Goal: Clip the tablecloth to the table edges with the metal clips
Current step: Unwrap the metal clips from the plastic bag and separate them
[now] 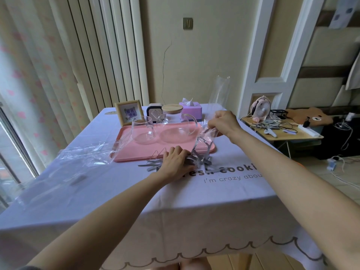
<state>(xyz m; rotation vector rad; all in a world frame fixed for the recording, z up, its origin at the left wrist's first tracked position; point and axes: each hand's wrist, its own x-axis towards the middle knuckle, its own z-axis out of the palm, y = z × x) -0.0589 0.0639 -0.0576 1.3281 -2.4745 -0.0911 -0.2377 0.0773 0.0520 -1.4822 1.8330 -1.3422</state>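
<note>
a pink tray (136,157) toward the far middle of the table carries a glass cup (143,130) at its left end and a round-bellied glass teapot (175,127) capped with a bamboo lid (172,108) toward its right; the pink shows straight through both. above the tray's near right corner the right hand (224,121) pinches the top of a crinkled clear plastic bag (209,133), from whose lower end grey strips hang down to the heap below. the metal clips (198,158), flat dull-grey bands bent into narrow triangular loops, lie tangled on the tablecloth (194,201) just in front of the tray's near edge. the left hand (175,163) rests on the heap, fingers bent down among the clips; whether they grip one cannot be told. the cloth is pale lilac and smooth with faint fold creases, printed with grey lettering, its hem traced by a scalloped line where it hangs over the table's near edge. a second sheet of clear plastic (87,152) lies crumpled by the left edge, touching the tray's left end.
</note>
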